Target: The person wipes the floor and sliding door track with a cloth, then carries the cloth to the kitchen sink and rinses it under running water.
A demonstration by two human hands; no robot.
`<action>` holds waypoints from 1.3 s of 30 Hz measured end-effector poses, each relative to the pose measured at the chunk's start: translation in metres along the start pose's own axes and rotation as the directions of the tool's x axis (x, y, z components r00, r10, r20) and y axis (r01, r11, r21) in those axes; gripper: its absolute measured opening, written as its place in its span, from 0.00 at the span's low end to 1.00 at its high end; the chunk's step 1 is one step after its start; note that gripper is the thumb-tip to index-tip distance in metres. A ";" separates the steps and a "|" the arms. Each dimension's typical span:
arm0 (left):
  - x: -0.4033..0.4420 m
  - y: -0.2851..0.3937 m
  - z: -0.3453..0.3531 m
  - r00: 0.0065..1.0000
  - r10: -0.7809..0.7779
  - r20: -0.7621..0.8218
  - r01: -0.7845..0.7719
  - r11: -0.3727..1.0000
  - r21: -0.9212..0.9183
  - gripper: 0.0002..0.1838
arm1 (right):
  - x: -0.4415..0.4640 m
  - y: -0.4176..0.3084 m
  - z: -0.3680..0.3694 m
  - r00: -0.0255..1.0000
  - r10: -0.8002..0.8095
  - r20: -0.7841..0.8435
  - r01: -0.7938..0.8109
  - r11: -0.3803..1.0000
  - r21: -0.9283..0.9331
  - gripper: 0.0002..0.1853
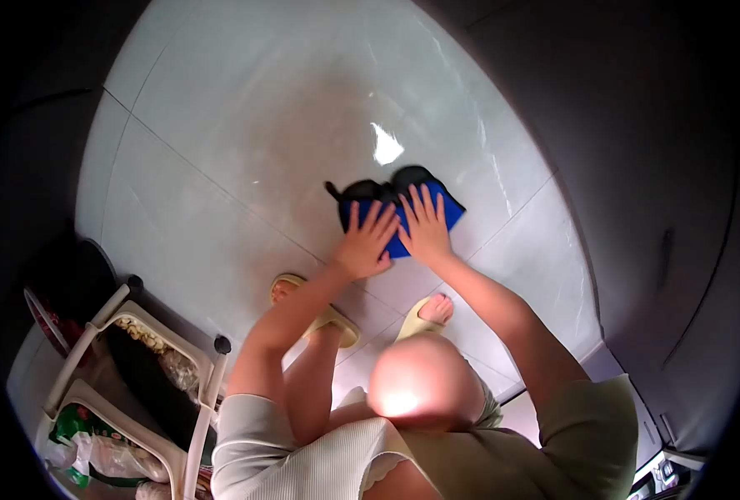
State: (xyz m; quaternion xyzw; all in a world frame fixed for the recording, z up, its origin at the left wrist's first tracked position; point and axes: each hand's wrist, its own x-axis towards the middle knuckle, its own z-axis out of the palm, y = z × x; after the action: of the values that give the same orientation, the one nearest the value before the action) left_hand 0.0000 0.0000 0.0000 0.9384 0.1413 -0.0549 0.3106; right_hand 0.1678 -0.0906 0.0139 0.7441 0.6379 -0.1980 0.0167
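Note:
A blue cloth item with black parts [398, 242] lies on the pale tiled floor, in front of the slippered feet. My left hand [367, 243] rests on its left part with the fingers spread. Beside it, my right hand [424, 227] lies on the right part, fingers also spread and pointing away from me. The two hands are close together. Black rounded parts of the item show beyond the fingertips, and a short black tab sticks out at its upper left.
At the lower left stands a white shelf rack [141, 312] holding bagged goods. Dark cabinets [637, 208] line the right side. Yellow slippers [418, 320] are on my feet. A bright reflection shows on the glossy floor [220, 125].

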 end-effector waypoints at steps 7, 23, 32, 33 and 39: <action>0.006 -0.068 -0.040 0.996 0.059 -0.065 -0.051 0.992 0.116 0.41 | 0.070 -0.026 -0.003 0.984 -0.030 -0.176 0.031 0.999 0.005 0.36; -0.058 0.008 0.009 0.941 -0.338 -0.010 0.338 0.941 -0.012 0.45 | 0.026 -0.041 0.022 0.948 -0.318 -0.034 0.319 0.945 0.067 0.34; -0.068 -0.003 0.038 0.980 -0.195 0.041 0.187 0.971 0.147 0.43 | 0.001 -0.028 0.034 0.951 -0.301 -0.073 0.303 0.953 0.018 0.33; -0.066 -0.010 0.036 0.986 -0.164 0.040 0.155 0.975 0.159 0.45 | 0.002 -0.030 0.034 0.959 -0.269 -0.085 0.271 0.962 0.017 0.33; -0.048 -0.026 0.002 0.978 -0.205 0.038 0.197 0.968 0.153 0.44 | 0.027 -0.041 0.022 0.971 -0.154 -0.180 0.148 0.988 -0.045 0.34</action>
State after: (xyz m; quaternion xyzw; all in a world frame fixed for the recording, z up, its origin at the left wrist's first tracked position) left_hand -0.0532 0.0074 -0.0070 0.9379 0.2229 -0.1215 0.2363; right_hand 0.1251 -0.0637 -0.0056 0.7081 0.6944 -0.1196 -0.0458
